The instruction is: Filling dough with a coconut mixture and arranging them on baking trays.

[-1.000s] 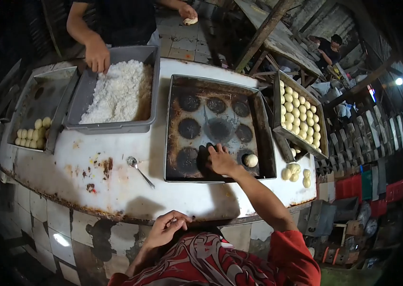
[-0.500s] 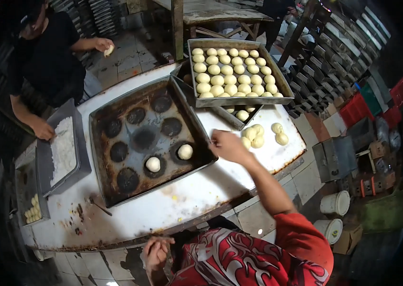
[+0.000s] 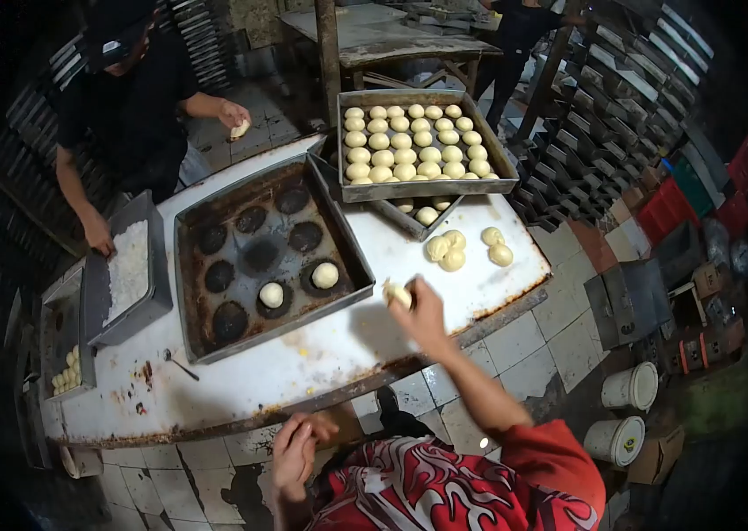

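Observation:
Pinched in the fingers of my right hand (image 3: 420, 317) is a pale ball of dough (image 3: 398, 296), held above the white tabletop just right of the large dark baking pan (image 3: 281, 327). Two whitish dough balls, one (image 3: 271, 295) and another (image 3: 325, 275), sit in separate round hollows of that pan; its other hollows hold no dough. A small cluster of yellowish dough balls (image 3: 452, 259) and a joined pair (image 3: 496, 247) lie on the table beyond my right hand. My left hand (image 3: 294, 450) hangs in front of my body, fingers loosely bent and apart, holding nothing visible.
A metal tray (image 3: 431, 188) with rows of dough balls rests on another tray at the back right. Across the table a person (image 3: 130, 115) holds a dough piece and reaches to a grey bin (image 3: 130, 323) of white powder. A thin tool (image 3: 181, 365) lies near the front.
My right hand has come back from the pan's right edge toward me, now showing a dough ball in its fingers. The nearby cluster has one ball fewer. My view has shifted slightly.

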The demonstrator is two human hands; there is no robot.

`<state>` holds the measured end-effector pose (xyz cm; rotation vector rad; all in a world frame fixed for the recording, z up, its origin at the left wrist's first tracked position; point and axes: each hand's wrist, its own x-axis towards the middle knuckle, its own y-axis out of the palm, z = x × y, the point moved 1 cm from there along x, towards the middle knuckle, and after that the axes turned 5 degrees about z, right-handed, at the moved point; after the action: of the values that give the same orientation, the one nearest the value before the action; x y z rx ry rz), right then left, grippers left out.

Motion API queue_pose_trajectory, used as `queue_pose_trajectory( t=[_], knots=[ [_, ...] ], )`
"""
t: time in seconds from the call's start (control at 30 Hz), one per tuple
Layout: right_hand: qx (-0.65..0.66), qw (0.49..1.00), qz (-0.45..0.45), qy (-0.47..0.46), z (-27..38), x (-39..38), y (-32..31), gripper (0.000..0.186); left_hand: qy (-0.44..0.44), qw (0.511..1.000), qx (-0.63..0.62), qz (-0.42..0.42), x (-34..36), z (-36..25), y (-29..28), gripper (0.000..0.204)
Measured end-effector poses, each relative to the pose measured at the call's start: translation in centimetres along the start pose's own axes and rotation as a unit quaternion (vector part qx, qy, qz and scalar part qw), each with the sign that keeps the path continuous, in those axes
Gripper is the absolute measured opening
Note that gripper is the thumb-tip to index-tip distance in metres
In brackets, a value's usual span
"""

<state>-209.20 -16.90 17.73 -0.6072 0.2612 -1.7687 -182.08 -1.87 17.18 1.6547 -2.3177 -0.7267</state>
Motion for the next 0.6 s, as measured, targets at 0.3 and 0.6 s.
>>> queue_pose_trajectory(
  t=[0.3, 0.6],
  knots=[
    [0.132, 0.919, 0.292, -0.228, 12.7, -22.3, 11.4, 0.025, 0.041, 0.968, -0.125, -0.213, -6.5, -0.3, -4.5, 0.026],
    [0.126, 0.947, 0.296, 0.019, 18.4, -22.7, 20.5, 0.042, -0.005, 0.939, 0.25, -0.235, -14.7, 2.1, -7.2, 0.028]
  ],
)
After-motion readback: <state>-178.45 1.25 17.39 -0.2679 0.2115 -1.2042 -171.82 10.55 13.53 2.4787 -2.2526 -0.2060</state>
